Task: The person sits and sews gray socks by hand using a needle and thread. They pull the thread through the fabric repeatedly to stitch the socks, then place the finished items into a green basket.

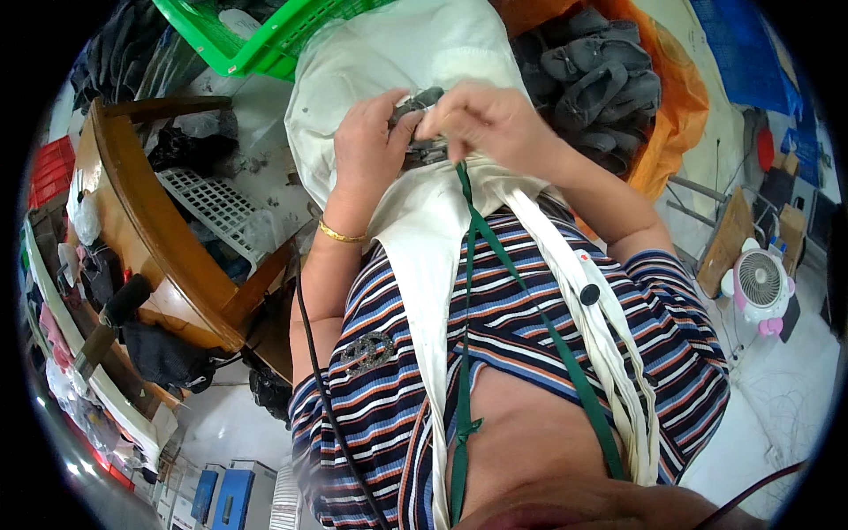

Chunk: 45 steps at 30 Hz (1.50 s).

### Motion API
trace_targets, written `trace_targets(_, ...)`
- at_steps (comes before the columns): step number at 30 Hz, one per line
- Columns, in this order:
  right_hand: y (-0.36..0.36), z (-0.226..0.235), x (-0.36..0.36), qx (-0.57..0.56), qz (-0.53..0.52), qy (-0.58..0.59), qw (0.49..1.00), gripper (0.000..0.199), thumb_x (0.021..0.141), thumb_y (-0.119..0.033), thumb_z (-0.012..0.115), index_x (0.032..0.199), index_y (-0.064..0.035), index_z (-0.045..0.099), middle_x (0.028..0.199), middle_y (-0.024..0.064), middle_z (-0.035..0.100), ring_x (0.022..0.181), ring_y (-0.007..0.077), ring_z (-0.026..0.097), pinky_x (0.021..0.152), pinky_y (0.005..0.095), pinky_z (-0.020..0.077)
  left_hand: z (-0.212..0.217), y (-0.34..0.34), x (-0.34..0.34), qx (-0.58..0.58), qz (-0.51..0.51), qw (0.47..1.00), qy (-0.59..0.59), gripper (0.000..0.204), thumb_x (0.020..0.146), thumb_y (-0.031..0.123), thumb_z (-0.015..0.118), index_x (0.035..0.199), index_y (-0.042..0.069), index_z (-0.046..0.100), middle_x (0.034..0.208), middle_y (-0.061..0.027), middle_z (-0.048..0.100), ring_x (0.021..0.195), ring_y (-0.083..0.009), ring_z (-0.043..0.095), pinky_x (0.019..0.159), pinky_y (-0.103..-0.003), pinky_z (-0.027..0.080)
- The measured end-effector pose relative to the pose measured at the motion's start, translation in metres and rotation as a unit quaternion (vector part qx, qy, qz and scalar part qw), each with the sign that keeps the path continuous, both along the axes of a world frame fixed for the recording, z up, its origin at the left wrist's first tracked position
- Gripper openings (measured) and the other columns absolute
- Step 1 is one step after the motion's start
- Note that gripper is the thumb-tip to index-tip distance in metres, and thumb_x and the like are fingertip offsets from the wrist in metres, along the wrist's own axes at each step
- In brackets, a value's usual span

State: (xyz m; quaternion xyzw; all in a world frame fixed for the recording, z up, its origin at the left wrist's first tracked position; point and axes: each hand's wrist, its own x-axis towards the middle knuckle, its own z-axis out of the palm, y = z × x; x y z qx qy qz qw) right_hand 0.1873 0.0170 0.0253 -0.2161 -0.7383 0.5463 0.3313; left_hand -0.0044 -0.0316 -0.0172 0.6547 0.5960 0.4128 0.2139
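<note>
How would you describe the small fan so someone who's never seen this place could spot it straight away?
Start at the big orange bag stuffed with grey shoes, then look down its right side, past the leaning wooden board, to the pale floor. The small fan stands there. It is the only round thing nearby, with a white grille and pink feet.

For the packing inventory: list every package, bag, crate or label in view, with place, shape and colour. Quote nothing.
Green plastic crate: top left, lattice walls.
Orange bag: upper right, open, holding grey slippers.
White cloth bag: top centre, under both hands.
Blue boxes: bottom left, upright, rectangular.
</note>
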Motion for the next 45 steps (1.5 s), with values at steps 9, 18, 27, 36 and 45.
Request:
trace_targets(9,0.072,0.028,0.118,-0.484,-0.009,0.442,0.756,0.013,0.100,-0.016,0.054,0.089,-0.0095,0.056,0.064,-0.0021,0.045,0.058,0.0112,0.045,0.051,0.0242,0.0407,-0.014,0.010,-0.016,0.043,-0.050,0.992,0.106,0.012,0.079,0.011,0.071,0.089,0.006,0.067,0.079,-0.0124,0.062,0.078,-0.0323,0.060,0.067,-0.041,0.050)
trace_targets(18,0.086,0.044,0.214,-0.201,-0.290,0.448,0.821,0.012,0.099,-0.010,0.055,0.107,-0.0013,0.057,0.063,-0.0016,0.045,0.057,0.0102,0.043,0.052,0.0251,0.0373,-0.012,0.045,-0.002,0.031,-0.052,0.996,0.069,0.011,0.081,0.012,0.070,0.088,0.003,0.069,0.080,-0.0130,0.066,0.078,-0.0328,0.061,0.069,-0.041,0.049)
trace_targets(27,0.050,-0.002,0.047,-0.016,-0.157,-0.143,0.977,0.022,0.095,-0.013,0.065,0.112,-0.0005,0.060,0.097,0.0017,0.059,0.084,0.0085,0.057,0.078,0.0239,0.0477,0.036,0.100,0.010,-0.099,-0.257,0.960,-0.048,0.018,0.083,0.016,0.072,0.090,0.000,0.069,0.083,-0.0145,0.067,0.074,-0.0283,0.063,0.066,-0.036,0.049)
trace_targets(36,0.041,0.006,0.051,-0.063,-0.270,-0.078,0.958,0.015,0.096,-0.015,0.064,0.096,-0.0013,0.059,0.080,-0.0044,0.050,0.071,0.0054,0.044,0.065,0.0217,0.0391,0.110,0.172,0.010,-0.036,-0.377,0.924,0.049,0.022,0.084,0.020,0.071,0.093,0.001,0.069,0.085,-0.0151,0.067,0.078,-0.0302,0.064,0.070,-0.038,0.050)
trace_targets(45,0.011,-0.028,0.026,0.147,-0.344,-0.197,0.906,0.013,0.083,-0.008,0.069,0.085,-0.0011,0.057,0.072,0.0132,0.048,0.061,0.0290,0.049,0.054,0.0375,0.0386,0.086,0.320,-0.143,0.002,0.101,0.956,0.275,0.042,0.080,0.038,0.073,0.100,0.001,0.068,0.102,-0.0205,0.068,0.098,-0.0366,0.064,0.085,-0.045,0.051)
